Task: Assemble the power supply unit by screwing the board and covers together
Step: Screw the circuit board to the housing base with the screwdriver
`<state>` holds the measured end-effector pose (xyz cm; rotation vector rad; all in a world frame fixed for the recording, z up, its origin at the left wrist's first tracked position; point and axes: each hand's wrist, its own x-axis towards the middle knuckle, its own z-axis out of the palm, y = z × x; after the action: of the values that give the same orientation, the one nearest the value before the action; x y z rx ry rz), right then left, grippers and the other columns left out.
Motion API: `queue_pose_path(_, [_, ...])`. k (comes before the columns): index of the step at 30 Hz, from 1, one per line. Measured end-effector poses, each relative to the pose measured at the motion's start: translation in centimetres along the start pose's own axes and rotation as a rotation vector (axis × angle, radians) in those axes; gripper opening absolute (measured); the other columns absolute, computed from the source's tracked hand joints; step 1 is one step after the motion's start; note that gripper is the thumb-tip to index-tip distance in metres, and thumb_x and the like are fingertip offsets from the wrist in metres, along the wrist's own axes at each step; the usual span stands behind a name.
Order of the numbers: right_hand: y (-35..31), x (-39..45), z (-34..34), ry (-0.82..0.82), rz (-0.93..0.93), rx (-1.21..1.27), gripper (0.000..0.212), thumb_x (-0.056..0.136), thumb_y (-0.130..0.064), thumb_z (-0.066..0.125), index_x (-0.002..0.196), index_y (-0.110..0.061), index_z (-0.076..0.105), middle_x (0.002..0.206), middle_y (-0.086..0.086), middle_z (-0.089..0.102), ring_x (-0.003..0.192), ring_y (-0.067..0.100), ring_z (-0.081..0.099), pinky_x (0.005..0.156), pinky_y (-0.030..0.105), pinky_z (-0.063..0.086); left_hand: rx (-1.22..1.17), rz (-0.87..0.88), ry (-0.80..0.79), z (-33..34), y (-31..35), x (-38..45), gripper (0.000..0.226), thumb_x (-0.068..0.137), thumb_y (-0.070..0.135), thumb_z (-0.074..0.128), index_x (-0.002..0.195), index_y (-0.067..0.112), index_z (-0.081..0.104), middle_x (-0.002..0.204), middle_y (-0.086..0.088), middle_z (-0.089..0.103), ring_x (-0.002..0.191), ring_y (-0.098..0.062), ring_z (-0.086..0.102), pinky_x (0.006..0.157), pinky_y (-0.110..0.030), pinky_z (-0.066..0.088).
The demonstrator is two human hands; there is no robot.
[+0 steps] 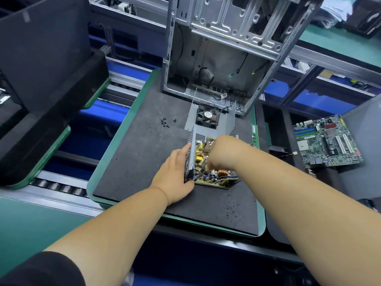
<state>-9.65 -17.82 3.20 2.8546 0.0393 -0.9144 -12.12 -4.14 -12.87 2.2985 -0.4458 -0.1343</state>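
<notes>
- At the centre of the black foam mat [144, 162], just toward 6 o'clock from the open computer chassis [216, 54], sits the power supply unit: its board [203, 153] lies flat in the base cover [190, 155], components facing up.
- My left hand [175, 172] wraps the cover's upright perforated wall on the 9 o'clock side, thumb at the near corner. I judge this grip is there to brace the unit so it does not skid on the foam.
- My right hand [221, 151] comes in from 3 o'clock and reaches down over the board, fingers curled toward the wiring [203, 172] at the near end. Whether this grip is clamped on a wire, a screw or nothing, I cannot tell; the fingertips are hidden.
- Fan cover [208, 117] lies flat at 12 o'clock of the unit, touching or just beside it, fan up. Likely parked close for fitting after the board is fixed.
- Loose black screws [166, 122] lie at 11 o'clock, apart from the unit but within reach.
- Green motherboard [327, 141] lies well off at 3 o'clock on the side surface, not part of this step.
- Judged stage: early; board seated, no cover closed.
</notes>
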Motion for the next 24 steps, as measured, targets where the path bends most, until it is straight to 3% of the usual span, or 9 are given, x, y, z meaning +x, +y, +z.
queue_pose_path(4, [0.2, -0.8, -0.3, -0.065, 0.021, 0.013, 0.024, 0.093, -0.034, 0.061, 0.097, -0.011, 0.068, 0.076, 0.001, 0.053, 0.082, 0.021, 0.053, 0.070, 0.028, 0.043, -0.001, -0.001, 0.004, 0.0, 0.1, 0.0, 0.105, 0.074, 0.030, 0.067, 0.149, 0.046, -0.005, 0.135, 0.006, 0.031, 0.122, -0.021, 0.045, 0.090, -0.040, 0.049])
queue_pose_path(8, [0.9, -0.9, 0.3, -0.013, 0.030, 0.051, 0.031, 0.089, -0.032, 0.062, 0.068, -0.012, 0.052, 0.068, 0.001, 0.048, 0.058, 0.016, 0.044, 0.051, 0.025, 0.037, -0.008, -0.003, 0.009, 0.0, 0.1, 0.1, 0.106, 0.074, 0.031, 0.069, 0.150, 0.047, -0.004, 0.134, 0.007, 0.032, 0.121, -0.020, 0.046, 0.091, -0.043, 0.050])
queue_pose_path(12, [2.5, -1.9, 1.5, 0.096, 0.028, 0.167, 0.024, 0.084, -0.031, 0.066, 0.072, -0.016, 0.050, 0.070, 0.000, 0.051, 0.060, 0.014, 0.045, 0.050, 0.025, 0.034, -0.005, -0.012, 0.010, 0.0, 0.1, 0.2, 0.106, 0.075, 0.034, 0.070, 0.149, 0.048, -0.005, 0.133, 0.007, 0.033, 0.121, -0.020, 0.046, 0.093, -0.041, 0.048])
queue_pose_path(17, [5.8, -4.1, 3.4, 0.304, 0.058, 0.465, 0.032, 0.075, -0.039, 0.075, 0.066, -0.019, 0.051, 0.068, -0.003, 0.060, 0.063, 0.017, 0.056, 0.056, 0.029, 0.040, 0.012, -0.027, 0.021, 0.1, 0.2, 0.3, 0.107, 0.076, 0.038, 0.072, 0.149, 0.049, -0.006, 0.137, 0.007, 0.030, 0.124, -0.021, 0.046, 0.097, -0.041, 0.047])
queue_pose_path(21, [8.7, -5.7, 6.0, 0.343, 0.078, 0.867, 0.036, 0.078, -0.044, 0.075, 0.068, -0.014, 0.058, 0.058, -0.004, 0.053, 0.054, 0.016, 0.047, 0.056, 0.028, 0.037, -0.007, -0.051, 0.025, 0.0, 0.6, 0.3, 0.109, 0.075, 0.037, 0.074, 0.149, 0.053, -0.005, 0.136, 0.009, 0.036, 0.128, -0.018, 0.042, 0.101, -0.039, 0.043])
queue_pose_path(24, [10.4, -6.1, 8.2, 0.404, 0.092, 1.170, 0.037, 0.086, -0.041, 0.069, 0.071, -0.008, 0.063, 0.061, -0.002, 0.055, 0.062, 0.017, 0.047, 0.062, 0.030, 0.034, -0.036, -0.079, 0.016, -0.2, 0.9, 0.4, 0.109, 0.073, 0.035, 0.076, 0.149, 0.054, 0.000, 0.138, 0.008, 0.040, 0.132, -0.017, 0.039, 0.106, -0.044, 0.041])
